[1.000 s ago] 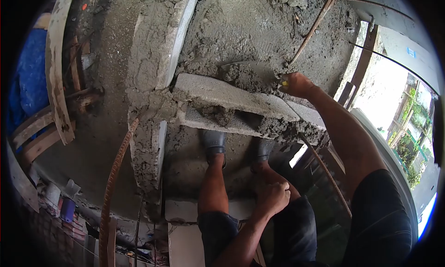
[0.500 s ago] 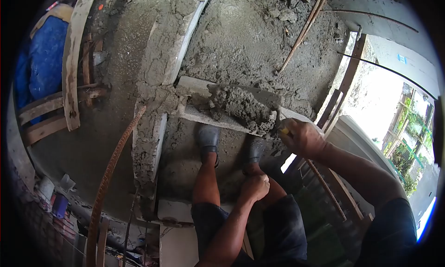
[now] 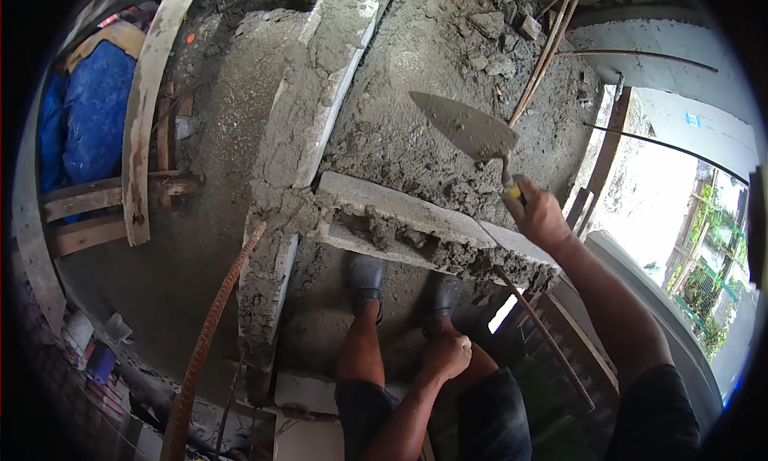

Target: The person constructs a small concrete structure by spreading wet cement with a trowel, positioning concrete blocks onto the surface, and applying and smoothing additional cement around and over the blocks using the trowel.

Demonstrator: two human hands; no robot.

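Observation:
My right hand (image 3: 542,219) is wrapped round the handle of a pointed trowel (image 3: 470,131). The blade points to the upper left and hovers over wet mortar, with only a smear on it. Below it lies a row of hollow concrete blocks (image 3: 400,197), wet mortar (image 3: 384,235) heaped in its cavity and spilling at the right end. My left hand (image 3: 448,357) is closed in a fist by my right knee; nothing shows in it.
A mortar-covered block wall (image 3: 292,125) runs up the left-centre. A rusty rebar (image 3: 204,325) rises at left, and thin rods (image 3: 548,53) slant at upper right. Rubble (image 3: 492,41) lies behind. Planks (image 3: 148,117) and a blue tarp (image 3: 98,113) are at far left.
The trowel was low over the blocks with a mortar heap there; now it is raised up and away, its blade nearly bare. Mortar sits in the block cavity. The left fist stays by the knee.

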